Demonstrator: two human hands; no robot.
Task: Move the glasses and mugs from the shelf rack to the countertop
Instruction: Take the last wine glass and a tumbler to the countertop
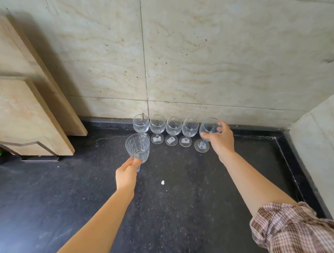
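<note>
Seating the tilted wine glass (209, 127) at the right end of the row of glasses (173, 126) on the countertop (184, 201): right hand (222, 141), curled round its bowl, should level the foot before release; left hand (126, 175) pinches a cut-glass goblet (137, 146) low, before the row.

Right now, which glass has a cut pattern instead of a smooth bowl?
The patterned glass held by the left hand, in front of the row's left end; the five wine glasses by the wall are smooth.
</note>
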